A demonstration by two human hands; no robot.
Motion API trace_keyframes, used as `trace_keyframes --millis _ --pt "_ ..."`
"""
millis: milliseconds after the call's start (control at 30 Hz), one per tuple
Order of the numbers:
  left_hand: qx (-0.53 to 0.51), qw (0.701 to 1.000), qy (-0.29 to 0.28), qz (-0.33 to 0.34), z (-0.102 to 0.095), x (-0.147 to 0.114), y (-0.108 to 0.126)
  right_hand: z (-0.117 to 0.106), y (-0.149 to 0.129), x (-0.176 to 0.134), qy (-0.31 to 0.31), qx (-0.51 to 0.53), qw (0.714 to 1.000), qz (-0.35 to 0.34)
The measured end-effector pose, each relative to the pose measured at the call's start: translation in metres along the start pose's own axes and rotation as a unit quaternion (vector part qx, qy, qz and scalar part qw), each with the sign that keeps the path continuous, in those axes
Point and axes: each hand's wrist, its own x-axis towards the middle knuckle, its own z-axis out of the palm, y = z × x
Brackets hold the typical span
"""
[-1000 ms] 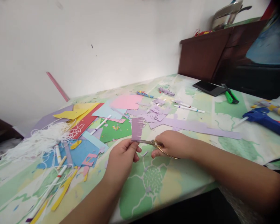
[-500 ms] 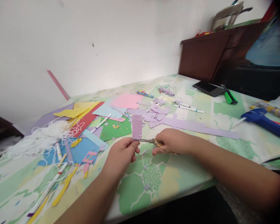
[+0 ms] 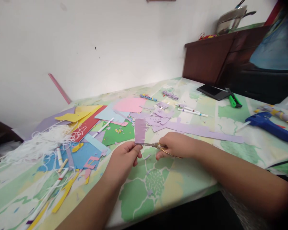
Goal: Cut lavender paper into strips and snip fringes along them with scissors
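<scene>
Between the thumb and fingers of my left hand is the lower end of a small purple paper strip. The strip stands upright, with short slits along its right edge. My right hand is closed round the handles of a pair of scissors. Their blades point left and lie across the strip's lower end, right beside my left fingertips. How far the blades are parted I cannot tell. Beyond my hands lie a long purple paper strip and a heap of fringed purple scraps.
To the left are tangled white string, coloured paper sheets such as a red one, and several markers. A blue glue gun, a green box cutter and a dark phone lie at right. A brown cabinet stands behind.
The view has shifted slightly. Both hands, the strip and the scissors keep nearly the same positions relative to each other.
</scene>
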Motion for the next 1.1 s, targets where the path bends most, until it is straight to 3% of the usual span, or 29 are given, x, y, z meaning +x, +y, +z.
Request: trace_keyframes --millis 733,1000,1100 --pt "-0.021 0.999 -0.017 0.027 0.0 0.003 -0.003 0.001 0.005 0.001 -0.001 0.025 0.999 0.041" --pt "-0.077 0.996 -0.001 0.053 -0.004 0.004 -0.003 -0.004 0.009 -0.002 0.039 0.022 0.998 0.037" --pt "-0.136 0.989 0.008 0.051 -0.005 0.006 -0.004 -0.005 0.014 -0.002 0.057 0.065 0.996 0.023"
